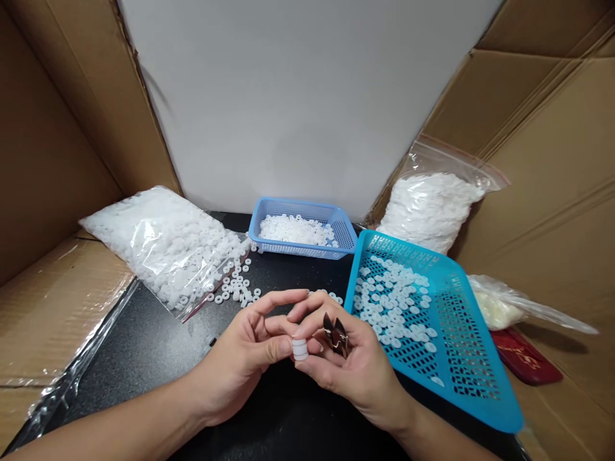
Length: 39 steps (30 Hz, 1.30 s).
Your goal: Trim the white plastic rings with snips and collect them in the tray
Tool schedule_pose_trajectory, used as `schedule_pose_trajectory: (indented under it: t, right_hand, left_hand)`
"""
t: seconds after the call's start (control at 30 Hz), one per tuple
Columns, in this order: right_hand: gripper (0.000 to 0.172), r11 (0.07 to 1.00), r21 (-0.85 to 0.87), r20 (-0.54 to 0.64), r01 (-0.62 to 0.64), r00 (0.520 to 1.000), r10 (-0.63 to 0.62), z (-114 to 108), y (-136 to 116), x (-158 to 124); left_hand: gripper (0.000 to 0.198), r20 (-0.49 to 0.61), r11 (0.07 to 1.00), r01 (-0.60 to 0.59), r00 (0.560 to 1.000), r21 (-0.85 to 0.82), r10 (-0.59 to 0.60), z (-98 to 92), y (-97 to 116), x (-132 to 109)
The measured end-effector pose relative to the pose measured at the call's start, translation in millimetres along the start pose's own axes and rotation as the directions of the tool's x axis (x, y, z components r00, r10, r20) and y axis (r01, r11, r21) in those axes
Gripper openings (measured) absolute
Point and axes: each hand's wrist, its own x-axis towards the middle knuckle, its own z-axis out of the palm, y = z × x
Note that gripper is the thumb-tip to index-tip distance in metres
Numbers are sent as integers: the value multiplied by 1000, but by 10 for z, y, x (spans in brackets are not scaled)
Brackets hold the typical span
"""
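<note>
My left hand [245, 355] and my right hand [353, 365] meet over the black tabletop [144, 346]. Between their fingertips sits a short stack of white plastic rings [300, 349], pinched by the left thumb and fingers and touched by the right fingers. My right hand also holds a small dark metal tool [335, 334] in its palm. Loose white rings [235, 288] lie on the table just beyond my hands.
An open clear bag of white rings [163, 243] lies at the left. A small blue basket [336, 225] of rings stands at the back. A tilted turquoise tray [461, 333] holds rings at the right, with another filled bag [432, 205] behind it. Cardboard walls surround everything.
</note>
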Motion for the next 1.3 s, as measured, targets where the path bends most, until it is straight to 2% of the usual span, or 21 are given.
schedule_pose_trajectory:
  t: [0.33, 0.53, 0.67, 0.97, 1.07, 1.17, 1.23, 1.3]
  right_hand:
    - [12, 1000, 16, 12, 8, 1000, -8, 2, 41, 2]
    - [12, 1000, 14, -2, 12, 1000, -12, -8, 42, 1]
    - [15, 1000, -6, 1, -20, 1000, 20, -11, 23, 8]
    - [16, 999, -41, -12, -20, 1000, 19, -24, 72, -1]
    - [14, 995, -99, -33, 10, 999, -13, -8, 84, 10]
    - [14, 985, -166, -75, 35, 996, -48, 13, 41, 8]
    - [16, 973, -231, -74, -11, 997, -6, -4, -37, 10]
    - [18, 940, -330, -61, -82, 996, 65, -75, -143, 56]
  left_hand:
    - [37, -51, 996, -57, 997, 68, 61, 12, 23, 21]
    - [42, -13, 995, -66, 998, 69, 67, -10, 11, 20]
    - [37, 19, 997, -46, 999, 61, 45, 10, 18, 3]
    - [34, -44, 991, -76, 996, 112, 81, -9, -21, 16]
    - [31, -70, 974, -126, 987, 189, 141, -12, 24, 48]
    - [17, -101, 879, -222, 952, 422, 288, -25, 264, 45]
    - [9, -84, 745, -294, 902, 599, 424, -75, 502, -16]
    - [12, -59, 594, -302, 858, 745, 510, -176, 718, -131]
